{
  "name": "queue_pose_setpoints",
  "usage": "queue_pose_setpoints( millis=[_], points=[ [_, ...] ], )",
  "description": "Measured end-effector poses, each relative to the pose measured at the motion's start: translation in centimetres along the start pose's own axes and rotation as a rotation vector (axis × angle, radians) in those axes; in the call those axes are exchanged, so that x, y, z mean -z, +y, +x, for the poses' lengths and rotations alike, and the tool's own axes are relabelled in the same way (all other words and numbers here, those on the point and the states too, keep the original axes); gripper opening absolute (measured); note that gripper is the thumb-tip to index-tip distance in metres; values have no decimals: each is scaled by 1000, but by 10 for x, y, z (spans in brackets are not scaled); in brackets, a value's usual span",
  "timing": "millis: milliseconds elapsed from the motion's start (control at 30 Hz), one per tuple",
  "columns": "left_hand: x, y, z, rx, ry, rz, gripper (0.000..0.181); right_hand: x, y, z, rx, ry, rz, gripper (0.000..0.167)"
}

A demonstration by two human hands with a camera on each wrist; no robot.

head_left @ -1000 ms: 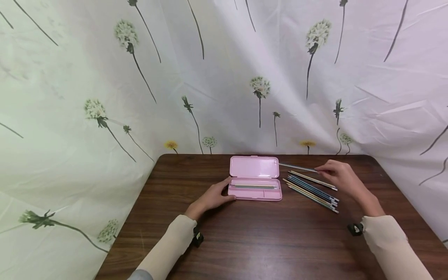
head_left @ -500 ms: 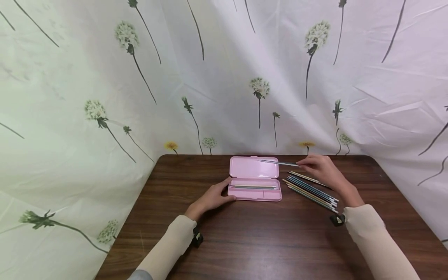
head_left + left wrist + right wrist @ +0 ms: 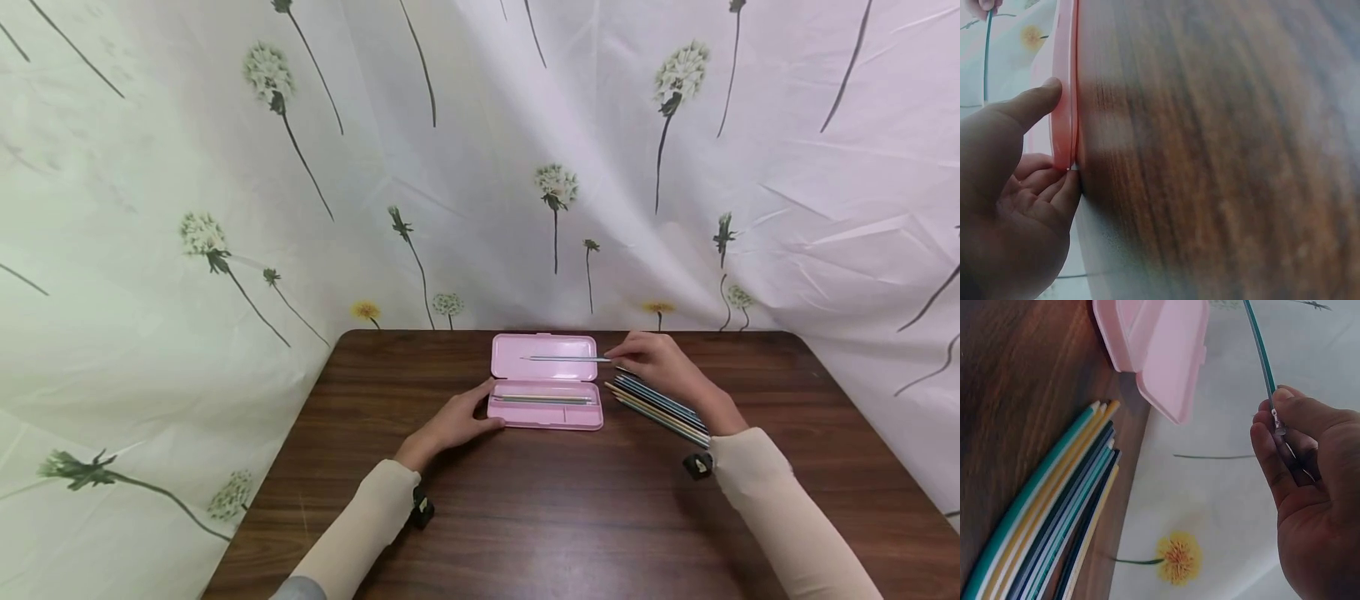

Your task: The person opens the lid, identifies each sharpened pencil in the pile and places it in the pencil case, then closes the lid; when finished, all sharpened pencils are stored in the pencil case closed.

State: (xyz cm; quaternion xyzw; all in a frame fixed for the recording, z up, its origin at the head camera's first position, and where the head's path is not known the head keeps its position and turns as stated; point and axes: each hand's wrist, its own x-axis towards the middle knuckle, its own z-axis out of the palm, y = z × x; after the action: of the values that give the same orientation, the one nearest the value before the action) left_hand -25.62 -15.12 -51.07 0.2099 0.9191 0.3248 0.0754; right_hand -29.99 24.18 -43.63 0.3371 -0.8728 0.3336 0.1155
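A pink pencil case (image 3: pixel 532 415) lies with its lid folded back on the table, and a few pencils (image 3: pixel 543 400) rest in its long rear compartment. My left hand (image 3: pixel 455 422) holds the case's left end, its thumb along the front wall and its fingers round the end, as the left wrist view (image 3: pixel 1016 187) shows. Above the lid my right hand (image 3: pixel 667 367) pinches a blue-green pencil (image 3: pixel 562 359) by its eraser end. The pencil's point faces left, and in the right wrist view the same pencil (image 3: pixel 1260 350) stands clear of the case.
Several loose pencils (image 3: pixel 660 410) in teal, dark blue and yellow lie fanned on the table right of the case, partly under my right forearm. The brown wooden table (image 3: pixel 525 517) ends at a white flower-printed cloth (image 3: pixel 480 167) behind.
My right hand has carried the pencil leftward from beyond the loose pencils to above the lid, and the pencil has turned nearly level. The left hand has stayed on the case.
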Motion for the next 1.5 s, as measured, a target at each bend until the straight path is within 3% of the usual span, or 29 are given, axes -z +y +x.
queue_pose_setpoints(
  millis=[333, 400, 500, 633, 800, 967, 1000, 1033, 1200, 1267, 1500],
  points=[
    [-1, -3, -1, -19, 2, -30, 84, -28, 5, 7, 74, -43, 54, 22],
    [-4, -10, 1, -34, 4, -46, 84, -33, 5, 8, 81, -57, 60, 21],
    [-17, -37, 12, -58, 22, -30, 88, -42, 5, 9, 67, -82, 74, 18],
    [-24, -52, 17, -91, 49, 7, 93, -53, 8, 9, 29, -113, 99, 18],
    [-12, -27, 9, -66, 29, -22, 88, -64, 16, 9, 11, -143, 108, 18],
    [0, -4, 1, -21, 1, -36, 84, -72, 18, 12, 18, -172, 21, 12],
    [0, -4, 1, -18, 0, -28, 84, -74, 17, 13, 12, -186, -9, 12],
    [-2, -12, 3, -48, 3, -22, 86, -74, 15, 14, 7, -204, -40, 12],
    [-2, -12, 2, -58, 7, -21, 86, -77, 2, 18, 7, -305, -183, 14],
    [-1, -6, 1, -26, 0, -41, 85, -78, -2, 20, 22, -333, -222, 15],
    [-20, -44, 16, -41, 30, -14, 92, -82, -5, 21, 44, -340, -274, 17]
  ],
)
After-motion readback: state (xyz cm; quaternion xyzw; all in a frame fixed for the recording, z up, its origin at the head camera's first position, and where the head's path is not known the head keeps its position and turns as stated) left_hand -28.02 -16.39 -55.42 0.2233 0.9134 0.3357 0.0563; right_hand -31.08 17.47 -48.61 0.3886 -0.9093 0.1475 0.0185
